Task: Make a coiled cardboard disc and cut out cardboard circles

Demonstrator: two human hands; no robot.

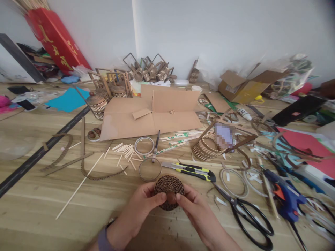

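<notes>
Between both hands, close to my body, is a round lid [167, 183] of coiled brown corrugated cardboard with a smooth brown knob [171, 198] near its middle. My left hand [142, 205] grips its left rim, thumb lying across the top against the knob. On the opposite rim is my right hand [195, 205], its thumb tip also touching the knob. The fingers underneath are partly hidden. Just beyond the lid lie a thin ring [138, 170] and a yellow-black utility knife [192, 171] with its blade out.
Black-handled scissors [252, 218] and a blue glue gun [284, 195] lie at the right. Short sticks [124, 151] and a pen [156, 144] are ahead. Behind them spreads cardboard [125, 122]. A small basket [205, 148] lies tipped at centre right; lidded baskets [97, 104] stand at the left.
</notes>
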